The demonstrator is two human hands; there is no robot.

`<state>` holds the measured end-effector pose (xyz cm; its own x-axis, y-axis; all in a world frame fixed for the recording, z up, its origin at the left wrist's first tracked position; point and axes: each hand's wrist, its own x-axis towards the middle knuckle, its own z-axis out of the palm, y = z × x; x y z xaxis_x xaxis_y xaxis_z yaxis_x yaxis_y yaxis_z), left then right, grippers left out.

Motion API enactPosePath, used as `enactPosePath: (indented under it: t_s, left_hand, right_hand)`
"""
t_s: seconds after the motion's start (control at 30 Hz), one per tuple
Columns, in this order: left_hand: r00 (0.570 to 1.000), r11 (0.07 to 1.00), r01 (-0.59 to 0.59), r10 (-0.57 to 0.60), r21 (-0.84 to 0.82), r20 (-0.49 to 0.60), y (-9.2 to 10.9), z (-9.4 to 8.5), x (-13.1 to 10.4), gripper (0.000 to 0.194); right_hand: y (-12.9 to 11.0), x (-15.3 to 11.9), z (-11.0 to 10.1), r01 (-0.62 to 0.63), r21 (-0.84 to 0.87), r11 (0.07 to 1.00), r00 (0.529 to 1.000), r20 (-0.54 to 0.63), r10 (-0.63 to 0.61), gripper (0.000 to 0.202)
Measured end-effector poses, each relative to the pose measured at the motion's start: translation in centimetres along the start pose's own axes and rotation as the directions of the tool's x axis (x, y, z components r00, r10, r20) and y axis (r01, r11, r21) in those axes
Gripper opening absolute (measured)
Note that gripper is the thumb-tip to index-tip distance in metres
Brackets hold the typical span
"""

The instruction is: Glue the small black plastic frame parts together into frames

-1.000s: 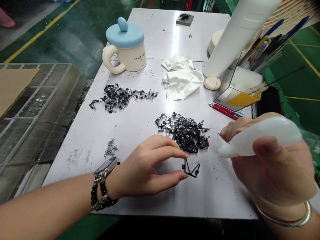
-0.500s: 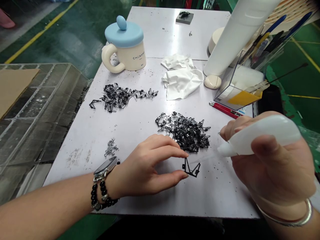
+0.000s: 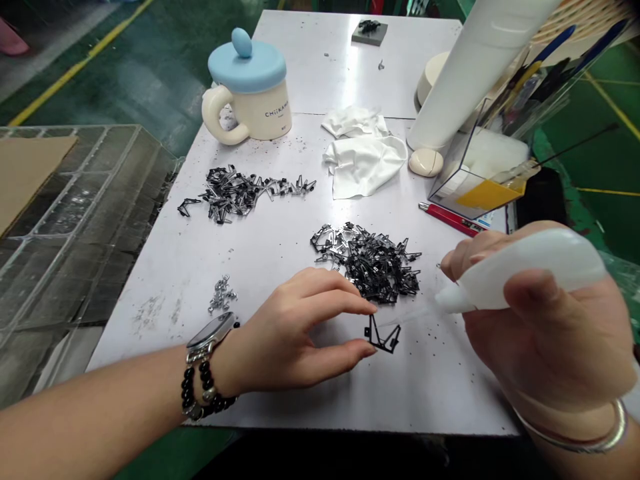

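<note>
The left hand (image 3: 295, 333) rests near the front edge of the white table (image 3: 270, 260), its thumb and forefinger narrowed to a pinch on one end of a small black plastic piece (image 3: 384, 337) that lies flat on the tabletop. A watch and a string of dark beads sit on that wrist. The right hand (image 3: 540, 333) hovers over the table's front right corner, fingers curled tight around a white squeeze bottle (image 3: 525, 270); the bottle's thin clear nozzle slants down towards the black piece, though its very tip is too faint to say whether it touches.

Just behind the piece, towards the middle of the table, lies a heap of black parts (image 3: 370, 260) of the same kind (a tangled pile, none easy to single out). A second, flatter heap (image 3: 240, 193) spreads out nearer the left edge, and a small cluster of silvery bits (image 3: 221, 295) sits close to the front left.

Towards the back left stands a cream mug (image 3: 255, 107) with a blue lid. Crumpled white cloths (image 3: 363, 160) lie in the middle of the table, behind the larger heap. Along the right edge are a red pen (image 3: 447, 220), a clear plastic box (image 3: 480, 180) and a tall white tube (image 3: 470, 73) leaning over it.
</note>
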<state>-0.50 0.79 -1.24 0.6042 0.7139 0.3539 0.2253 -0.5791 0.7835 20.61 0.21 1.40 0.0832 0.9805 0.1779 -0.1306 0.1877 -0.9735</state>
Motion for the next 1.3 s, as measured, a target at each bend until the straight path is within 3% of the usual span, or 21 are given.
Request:
enactPosePath:
  t_s: [0.17, 0.3, 1.3]
  left_hand:
    - [1.000, 1.000, -0.008, 0.008, -0.003, -0.010, -0.1, 0.0, -0.2, 0.026]
    - [1.000, 1.000, 0.013, -0.013, 0.006, 0.012, 0.3, -0.2, 0.0, 0.024]
    - [1.000, 1.000, 0.011, -0.011, 0.006, -0.011, 0.1, 0.0, -0.2, 0.025]
  right_hand:
    - [0.1, 0.1, -0.1, 0.023, -0.004, 1.000, 1.000, 0.005, -0.023, 0.021]
    - [0.1, 0.3, -0.6, 0.116, -0.037, 0.993, 0.993, -0.007, -0.116, 0.021]
    - [-0.1, 0.3, -0.6, 0.036, -0.085, 0.996, 0.998, -0.055, -0.040, 0.014]
